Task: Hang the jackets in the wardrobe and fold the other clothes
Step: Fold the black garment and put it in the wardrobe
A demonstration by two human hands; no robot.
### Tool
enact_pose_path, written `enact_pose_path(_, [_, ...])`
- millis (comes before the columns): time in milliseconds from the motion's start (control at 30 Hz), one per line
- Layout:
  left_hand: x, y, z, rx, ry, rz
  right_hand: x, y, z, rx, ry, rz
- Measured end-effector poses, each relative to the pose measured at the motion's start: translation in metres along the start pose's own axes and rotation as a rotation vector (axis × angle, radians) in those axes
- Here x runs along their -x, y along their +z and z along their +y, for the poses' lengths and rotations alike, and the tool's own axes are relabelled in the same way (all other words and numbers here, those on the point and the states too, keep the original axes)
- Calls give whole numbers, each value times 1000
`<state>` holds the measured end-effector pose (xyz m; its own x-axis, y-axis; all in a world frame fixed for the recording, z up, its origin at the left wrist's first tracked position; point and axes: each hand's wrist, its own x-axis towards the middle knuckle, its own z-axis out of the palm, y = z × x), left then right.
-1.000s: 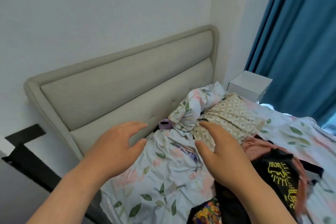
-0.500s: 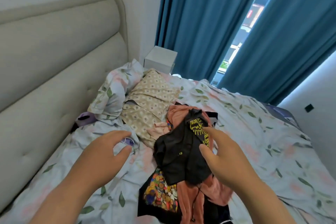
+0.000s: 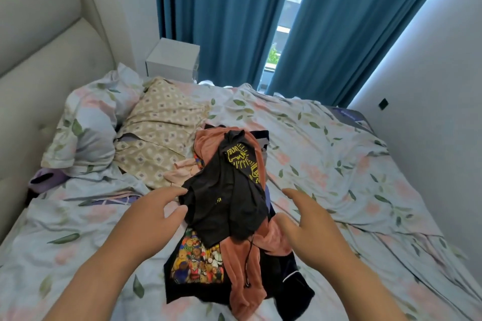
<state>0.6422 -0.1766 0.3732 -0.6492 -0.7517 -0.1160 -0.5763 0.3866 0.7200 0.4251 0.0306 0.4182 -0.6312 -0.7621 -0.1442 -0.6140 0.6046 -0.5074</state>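
Note:
A heap of clothes lies in the middle of the bed (image 3: 339, 164). On top is a black garment with a yellow print (image 3: 229, 195). Under it are a rust-pink hooded top (image 3: 247, 263) with a drawstring and a black shirt with a colourful bear print (image 3: 198, 266). My left hand (image 3: 151, 219) hovers at the heap's left side, fingers spread, its fingertips at the black garment's edge. My right hand (image 3: 310, 219) is held out on the heap's right side, fingers relaxed, holding nothing.
Two pillows, one floral (image 3: 88, 122) and one beige patterned (image 3: 159, 128), lean at the padded headboard (image 3: 44, 55). A white bedside cabinet (image 3: 173, 60) stands by blue curtains (image 3: 224, 15). A white wall (image 3: 438, 81) runs along the bed's right side.
My view has swung right from the headboard to the clothes heap. Both hands have moved apart, to either side of the black garment.

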Motion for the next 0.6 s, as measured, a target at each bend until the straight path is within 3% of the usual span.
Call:
enact_pose_path(333, [-60, 118, 32, 55, -60, -96, -60, 28, 109, -158, 42, -125])
enact_pose_path(600, [-100, 208, 7, 325, -385, -188, -101, 102, 183, -470, 331, -266])
